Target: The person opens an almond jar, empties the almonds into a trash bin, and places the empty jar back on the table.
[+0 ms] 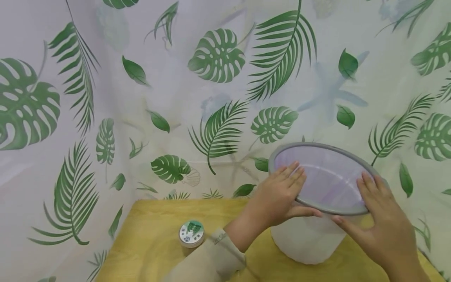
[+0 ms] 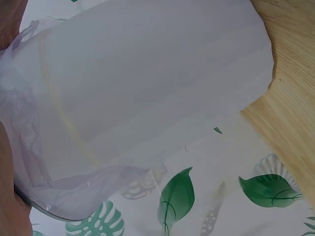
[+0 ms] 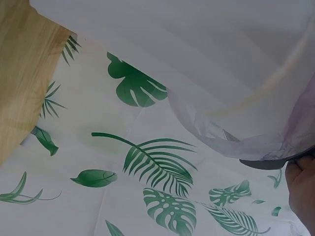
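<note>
A white trash bin (image 1: 306, 243) stands on the table at the right of the head view. Its grey rim ring (image 1: 317, 145) surrounds a light purple plastic bag (image 1: 324, 176), whose loose edge (image 2: 74, 191) hangs outside below the rim in the left wrist view. My left hand (image 1: 275, 196) holds the rim's left side, fingers over the bag and thumb along the near edge. At the other side, my right hand (image 1: 384, 219) grips the rim, fingers at its right and thumb at the front. The two thumb tips are close together. The bin's inside is hidden.
A small round tin (image 1: 192, 234) with a green and white lid sits left of my left forearm. The yellow wooden table (image 1: 151, 219) meets a leaf-patterned sheet (image 1: 218, 129) behind it and at the left.
</note>
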The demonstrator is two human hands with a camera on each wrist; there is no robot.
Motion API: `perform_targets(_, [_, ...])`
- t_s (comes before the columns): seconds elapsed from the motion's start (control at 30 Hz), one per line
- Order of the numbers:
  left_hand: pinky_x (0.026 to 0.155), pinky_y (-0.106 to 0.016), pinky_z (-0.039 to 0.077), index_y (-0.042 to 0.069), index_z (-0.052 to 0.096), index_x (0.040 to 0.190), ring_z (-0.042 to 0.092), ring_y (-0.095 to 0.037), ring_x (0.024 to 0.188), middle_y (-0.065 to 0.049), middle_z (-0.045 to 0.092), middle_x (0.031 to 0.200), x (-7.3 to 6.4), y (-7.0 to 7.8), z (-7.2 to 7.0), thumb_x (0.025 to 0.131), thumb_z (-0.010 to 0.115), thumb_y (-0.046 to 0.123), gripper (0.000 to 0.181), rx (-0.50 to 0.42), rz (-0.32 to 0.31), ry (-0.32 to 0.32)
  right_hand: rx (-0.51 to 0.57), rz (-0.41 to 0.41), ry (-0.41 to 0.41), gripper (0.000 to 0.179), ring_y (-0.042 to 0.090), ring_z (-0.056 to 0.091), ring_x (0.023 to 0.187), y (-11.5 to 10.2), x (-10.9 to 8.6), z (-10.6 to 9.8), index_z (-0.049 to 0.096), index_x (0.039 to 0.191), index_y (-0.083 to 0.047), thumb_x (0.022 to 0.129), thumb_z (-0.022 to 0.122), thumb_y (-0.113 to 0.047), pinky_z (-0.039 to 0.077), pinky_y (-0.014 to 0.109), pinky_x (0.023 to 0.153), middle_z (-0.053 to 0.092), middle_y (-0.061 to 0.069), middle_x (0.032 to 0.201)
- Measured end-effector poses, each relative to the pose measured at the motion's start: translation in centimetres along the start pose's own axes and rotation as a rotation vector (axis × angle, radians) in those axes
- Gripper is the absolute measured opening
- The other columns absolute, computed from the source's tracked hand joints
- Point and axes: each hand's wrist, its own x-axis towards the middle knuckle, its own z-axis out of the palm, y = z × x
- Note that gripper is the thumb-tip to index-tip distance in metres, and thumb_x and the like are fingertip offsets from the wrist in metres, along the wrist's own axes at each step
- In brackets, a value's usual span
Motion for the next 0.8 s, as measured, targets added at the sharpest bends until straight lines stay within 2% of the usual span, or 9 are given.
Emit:
perform_targets(0.23, [0.122,-0.034,0.022,0.005,0.053,0.14,0.033,-0.022,0.146,-0.008,0.052,0.145,-0.2,0.8,-0.9,0.079,0.058,0.076,0.093,-0.02,0.032,0.078,0.028,-0.027,0.024,0.102,0.026,0.023,0.151,-0.4,-0.1,-0.7,0.041,0.148,-0.007,0.066,0.086,-0.048,0.018,0.042,0.123,0.035,0.007,0.157])
perform_targets(0.4, [0.122,-0.033,0.023,0.005,0.058,0.137,0.037,-0.021,0.144,-0.009,0.055,0.141,-0.5,1.3,-1.4,0.078,0.063,0.073,0.089,-0.071,0.056,0.124,0.055,-0.057,0.033,0.101,0.028,0.024,0.15,-0.4,-0.5,-0.9,0.042,0.148,-0.008,0.067,0.084,-0.052,0.017,0.034,0.124,0.036,0.009,0.156])
perform_targets(0.6, [0.123,-0.033,0.022,0.006,0.058,0.136,0.036,-0.02,0.144,-0.009,0.054,0.142,-1.0,1.9,-1.7,0.075,0.062,0.077,0.094,-0.086,0.075,0.13,0.071,-0.071,0.037,0.104,0.029,0.025,0.15,-0.5,-1.1,-1.2,0.043,0.148,-0.008,0.066,0.083,-0.056,0.015,0.03,0.124,0.037,0.011,0.156])
perform_targets(0.8, [0.122,-0.031,0.025,0.011,0.062,0.134,0.038,-0.016,0.143,-0.003,0.058,0.139,-1.5,2.3,-2.2,0.084,0.058,0.072,0.079,-0.027,0.084,0.089,0.081,-0.104,0.041,0.105,0.03,0.026,0.149,-1.0,-1.5,-1.6,0.044,0.146,-0.005,0.067,0.08,-0.063,0.015,0.025,0.123,0.039,0.014,0.154])
